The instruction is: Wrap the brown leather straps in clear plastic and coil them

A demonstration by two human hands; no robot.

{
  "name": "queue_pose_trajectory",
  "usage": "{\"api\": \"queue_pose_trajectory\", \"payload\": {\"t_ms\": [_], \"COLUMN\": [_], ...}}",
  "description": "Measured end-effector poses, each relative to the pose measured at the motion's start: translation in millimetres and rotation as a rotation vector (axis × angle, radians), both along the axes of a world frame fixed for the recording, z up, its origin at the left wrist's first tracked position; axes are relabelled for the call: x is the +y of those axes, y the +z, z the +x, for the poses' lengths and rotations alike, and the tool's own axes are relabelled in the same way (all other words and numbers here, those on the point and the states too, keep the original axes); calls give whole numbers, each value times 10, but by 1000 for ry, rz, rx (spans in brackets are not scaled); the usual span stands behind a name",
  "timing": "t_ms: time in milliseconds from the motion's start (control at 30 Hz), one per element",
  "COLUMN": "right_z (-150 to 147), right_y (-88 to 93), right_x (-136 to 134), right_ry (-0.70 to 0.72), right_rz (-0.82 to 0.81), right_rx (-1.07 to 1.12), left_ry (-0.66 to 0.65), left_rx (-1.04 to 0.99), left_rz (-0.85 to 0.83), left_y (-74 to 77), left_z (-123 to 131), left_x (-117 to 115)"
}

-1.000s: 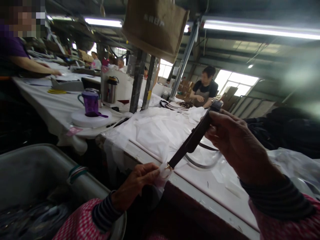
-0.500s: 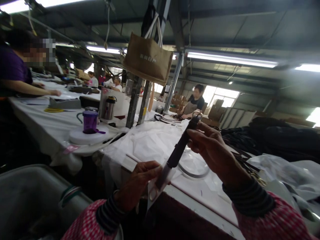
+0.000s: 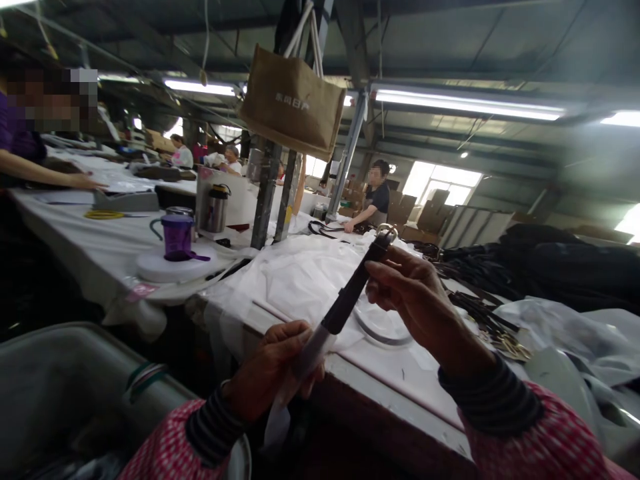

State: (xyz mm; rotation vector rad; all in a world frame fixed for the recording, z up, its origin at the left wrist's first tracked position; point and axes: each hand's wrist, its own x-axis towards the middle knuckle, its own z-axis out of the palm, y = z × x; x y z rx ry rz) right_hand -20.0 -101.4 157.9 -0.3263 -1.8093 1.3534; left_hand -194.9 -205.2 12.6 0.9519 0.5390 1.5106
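Observation:
A dark strap (image 3: 350, 293) slants up between my hands, with a gold-coloured metal ring (image 3: 387, 231) at its top end. My right hand (image 3: 417, 290) pinches it just below this ring. Around the strap's lower part is a thin translucent white sleeve (image 3: 314, 348), gripped between the thumb and fingers of my left hand (image 3: 270, 367). The sleeve's loose end hangs below that hand. My left fingers partly hide the strap's lower end. Behind the strap, a pale curved band (image 3: 383, 337) lies on the white worktable (image 3: 415, 387).
White sheeting (image 3: 300, 273) covers the table beyond my hands. Dark straps with metal buckles (image 3: 510, 343) lie at right beside clear plastic (image 3: 560, 327). At left stand a purple cup (image 3: 177, 235), a steel flask (image 3: 217, 210) and a large bin (image 3: 65, 373). A brown bag (image 3: 295, 100) hangs overhead. Co-workers stand beyond.
My hands and the strap have shifted slightly left in view. The ring seen through the sleeve near my left hand is now hidden, and more loose sleeve hangs below. A co-worker's arm has moved left.

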Motion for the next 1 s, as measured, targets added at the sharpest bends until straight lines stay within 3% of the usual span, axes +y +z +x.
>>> {"api": "queue_pose_trajectory", "payload": {"t_ms": [133,233,533,700,867,1000], "right_z": [-5,-8,-52,11,97,148], "right_y": [-124,-224,-391,-614,-814,-823], "right_x": [46,47,-75,-167,-200,-196], "right_ry": [7,23,-4,0,31,102], "right_rz": [-15,-30,-39,-109,-262,-269], "right_rx": [13,36,-3,-31,-4,29], "left_ry": [-121,-137,54,162,177,91], "left_rx": [-64,-75,38,52,119,152], "left_rz": [-20,-36,-123,-184,-194,-202], "left_y": [-194,-254,-32,65,70,-17], "left_z": [-8,31,105,196,271,300], "left_x": [3,17,-1,-25,-71,-62]}}
